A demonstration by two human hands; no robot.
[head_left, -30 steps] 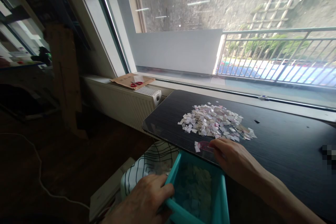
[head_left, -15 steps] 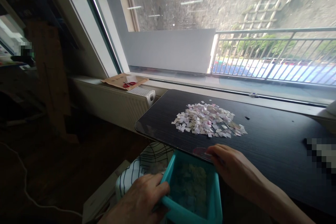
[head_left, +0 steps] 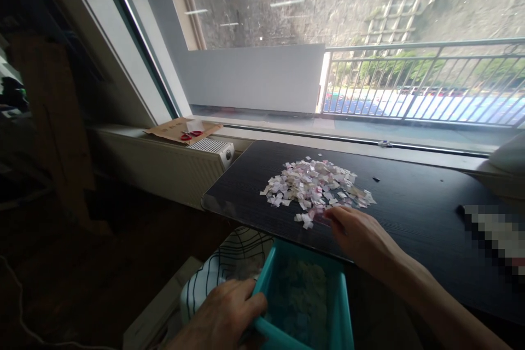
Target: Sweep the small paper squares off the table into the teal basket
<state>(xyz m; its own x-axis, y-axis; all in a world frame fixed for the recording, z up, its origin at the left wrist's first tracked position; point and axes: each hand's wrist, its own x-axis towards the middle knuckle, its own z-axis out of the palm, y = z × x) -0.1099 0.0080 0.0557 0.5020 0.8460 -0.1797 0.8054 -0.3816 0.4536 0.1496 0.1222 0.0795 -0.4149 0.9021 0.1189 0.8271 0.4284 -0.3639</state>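
A pile of small whitish paper squares (head_left: 309,183) lies on the dark tabletop (head_left: 414,219). At its near side, my right hand (head_left: 363,238) is closed on a thin, see-through pinkish flat piece (head_left: 316,213), whose exact kind I cannot tell. A few squares sit just in front of that piece, apart from the main pile. Below the table's front edge is a teal plastic bin (head_left: 348,306) with pale pieces at its bottom. My left hand (head_left: 225,309) grips the bin's left rim, the thumb over the edge.
Red-handled scissors (head_left: 191,135) rest on a brown paper sheet (head_left: 162,131) upon the sill. A white radiator (head_left: 172,172) stands left of the table. Checked cloth (head_left: 215,270) lies beside the bin. A blurred-out object (head_left: 492,235) is on the table's right.
My right hand has moved from above the bin forward to the pile with the flat piece. Several squares now lie nearer the table's edge. My left hand still grips the bin.
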